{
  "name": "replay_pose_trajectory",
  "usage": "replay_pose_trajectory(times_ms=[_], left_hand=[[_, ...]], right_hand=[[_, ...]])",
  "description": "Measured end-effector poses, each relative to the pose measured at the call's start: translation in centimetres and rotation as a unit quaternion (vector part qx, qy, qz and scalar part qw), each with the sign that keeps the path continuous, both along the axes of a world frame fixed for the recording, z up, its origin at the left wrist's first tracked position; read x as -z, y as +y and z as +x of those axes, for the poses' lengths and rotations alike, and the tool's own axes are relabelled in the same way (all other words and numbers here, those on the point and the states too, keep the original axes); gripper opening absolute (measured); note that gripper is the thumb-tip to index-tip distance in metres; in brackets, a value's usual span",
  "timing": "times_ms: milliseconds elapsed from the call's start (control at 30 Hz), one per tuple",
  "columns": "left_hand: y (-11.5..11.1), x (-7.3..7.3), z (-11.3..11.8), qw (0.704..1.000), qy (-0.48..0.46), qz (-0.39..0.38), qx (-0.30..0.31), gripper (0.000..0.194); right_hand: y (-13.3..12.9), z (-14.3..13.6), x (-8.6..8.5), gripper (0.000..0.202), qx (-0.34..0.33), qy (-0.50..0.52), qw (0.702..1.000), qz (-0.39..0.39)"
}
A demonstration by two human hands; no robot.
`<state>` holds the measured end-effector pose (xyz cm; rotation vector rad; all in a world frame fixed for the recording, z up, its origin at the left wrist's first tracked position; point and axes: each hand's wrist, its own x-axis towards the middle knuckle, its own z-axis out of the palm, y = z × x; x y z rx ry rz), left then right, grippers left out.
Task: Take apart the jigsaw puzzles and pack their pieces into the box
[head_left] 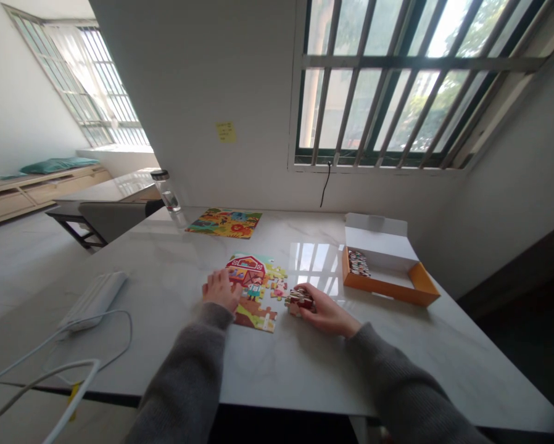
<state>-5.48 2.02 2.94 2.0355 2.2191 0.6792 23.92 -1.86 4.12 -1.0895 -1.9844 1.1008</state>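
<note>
A partly joined jigsaw puzzle (247,317) with a red barn and a figure lies flat on the table, its right side ragged with gaps. My left hand (221,290) rests on the puzzle's left edge, fingers spread and holding nothing. Just to the right of the puzzle, my right hand (326,310) is wrapped round a stack of puzzle pieces (300,301), low over the tabletop. A pink puzzle piece (279,287) is at the puzzle's right edge; whether it is joined there I cannot tell.
An orange box (383,288) with its white lid raised stands at the right, more pieces (358,263) inside. A colourful animal picture (226,222) lies farther back. A bottle (167,192) stands at the back left corner; a white power strip (94,300) with cables lies at the left.
</note>
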Motion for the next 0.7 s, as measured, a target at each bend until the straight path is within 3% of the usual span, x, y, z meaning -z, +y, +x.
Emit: replay_pose_trajectory(times_ms=[67,133,233,300,433,600,700], left_hand=[[-0.1,-0.2,-1.9,0.997,0.032,-0.034,-0.06,0.039],[-0.5,-0.3,-2.8,0.994,0.062,-0.057,-0.07,0.04],[-1.2,-0.6,-2.1,0.992,0.096,-0.072,-0.044,0.044],[-1.7,-0.8,-0.8,0.991,0.104,-0.084,-0.026,0.045],[-4.1,-0.5,2.8,0.989,0.105,-0.09,0.048,0.045],[-8.2,0.2,8.1,0.972,0.095,-0.05,0.209,0.037],[-8.8,-0.2,9.6,0.949,0.074,-0.04,0.303,0.039]], right_hand=[[-0.3,0.1,-0.9,0.04,-0.009,0.049,0.997,-0.058],[-0.8,0.1,-1.6,0.042,-0.056,0.116,0.982,-0.135],[-1.6,-0.2,-1.9,0.051,-0.153,0.179,0.941,-0.244],[-1.8,-0.5,-1.6,0.054,-0.179,0.179,0.929,-0.272],[-1.5,-0.5,-1.4,0.053,-0.124,0.176,0.95,-0.227],[0.1,0.7,-1.4,0.046,0.003,0.196,0.972,-0.133],[1.1,1.4,-0.9,0.04,0.06,0.19,0.976,-0.092]])
